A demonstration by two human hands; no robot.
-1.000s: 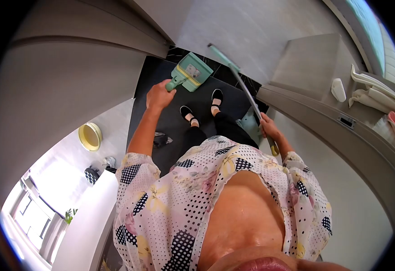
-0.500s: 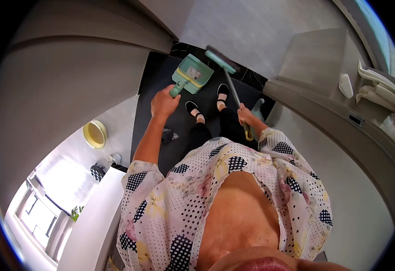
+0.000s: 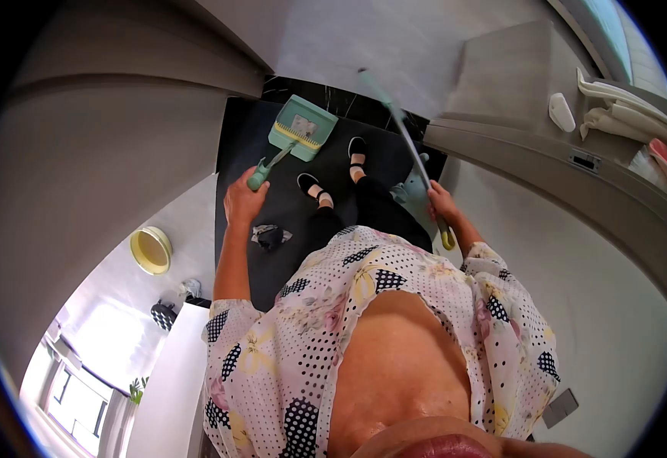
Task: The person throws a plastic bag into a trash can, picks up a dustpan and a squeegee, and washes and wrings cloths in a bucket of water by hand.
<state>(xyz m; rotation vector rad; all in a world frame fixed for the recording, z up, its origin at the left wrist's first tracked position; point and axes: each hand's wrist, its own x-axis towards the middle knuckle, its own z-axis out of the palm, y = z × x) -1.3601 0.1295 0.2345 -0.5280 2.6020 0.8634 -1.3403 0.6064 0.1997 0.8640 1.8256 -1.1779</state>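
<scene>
My left hand (image 3: 244, 200) is closed round the green handle of a dustpan (image 3: 303, 127). The pan has a yellow comb edge, holds some greyish debris and lies over the dark mat (image 3: 272, 206) in front of my feet. In my right hand (image 3: 443, 201) is the grey pole of a broom (image 3: 410, 141), its yellow-green end below my fingers. The broom's green head is seen edge-on at the upper end of the pole, over the black marble strip and grey floor.
My black shoes (image 3: 357, 147) stand on the mat. A dark crumpled item (image 3: 270, 237) lies near my left leg. A yellow basin (image 3: 151, 250) is on the floor at left. Beside my right leg is a blue-green object (image 3: 413, 187). A door frame (image 3: 532, 149) runs along the right.
The dustpan has shifted left and its handle tilts more. The broom head has turned edge-on, while my right hand has moved right. More of the crumpled item and the blue-green object shows.
</scene>
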